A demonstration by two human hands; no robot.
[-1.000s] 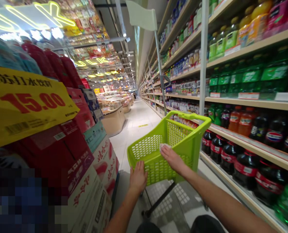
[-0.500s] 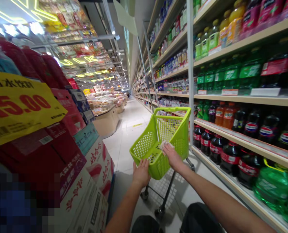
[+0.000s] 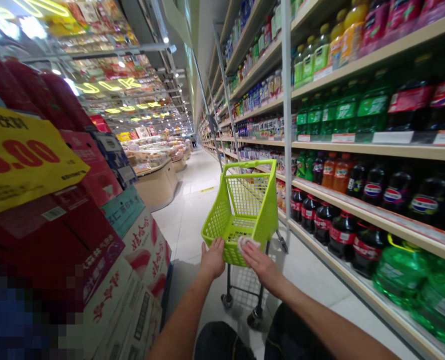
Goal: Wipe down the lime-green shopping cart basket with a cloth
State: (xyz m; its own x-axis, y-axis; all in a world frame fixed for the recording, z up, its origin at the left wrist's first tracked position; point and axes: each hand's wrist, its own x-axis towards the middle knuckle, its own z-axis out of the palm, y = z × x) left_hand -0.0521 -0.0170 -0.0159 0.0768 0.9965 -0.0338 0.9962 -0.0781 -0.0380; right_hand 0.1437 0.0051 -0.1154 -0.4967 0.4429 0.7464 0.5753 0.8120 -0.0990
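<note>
In front of me stands a lime-green plastic shopping cart [image 3: 249, 195] on a grey wheeled frame. My left hand [image 3: 212, 257] grips the near left rim of its basket, fingers curled over the edge. A pale, crumpled cloth [image 3: 248, 243] is under the fingers of my right hand [image 3: 262, 265], pressed against the near right corner of the basket rim. The basket holds nothing that I can see. Its lattice walls and floor show clearly.
Shelves of bottled drinks [image 3: 357, 145] line the right side. Stacked drink cartons [image 3: 143, 240] and a yellow price sign [image 3: 27, 155] stand close on my left. A tiled aisle [image 3: 192, 185] runs ahead past display counters [image 3: 156, 185]. My knees are below the cart.
My right hand has slid the cloth from the right side wall to the near corner of the rim. The cart has turned to face me more squarely. My left hand stays on the rim.
</note>
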